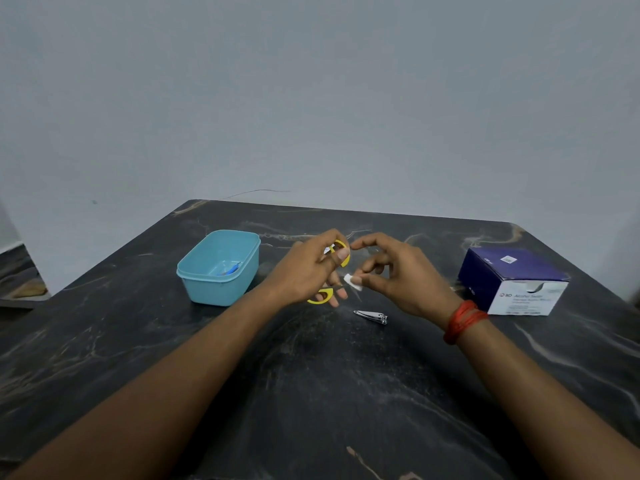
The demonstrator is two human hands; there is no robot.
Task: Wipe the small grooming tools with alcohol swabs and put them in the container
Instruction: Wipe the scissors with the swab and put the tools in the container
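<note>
I am in the middle of wiping the yellow-handled scissors [322,296]: my left hand [304,268] grips them by the handles above the table [311,393], fingers curled round the loops. My right hand [398,271] pinches the white swab [352,281] between thumb and fingertip, just beside the scissors. The blades are too thin for me to tell whether the swab touches them. Next, I judge, I must draw the swab along the metal and then carry the scissors left to the blue container [221,285], where a blue tool [230,270] already lies; the nail clipper [371,316] waits unwiped on the table below my hands.
</note>
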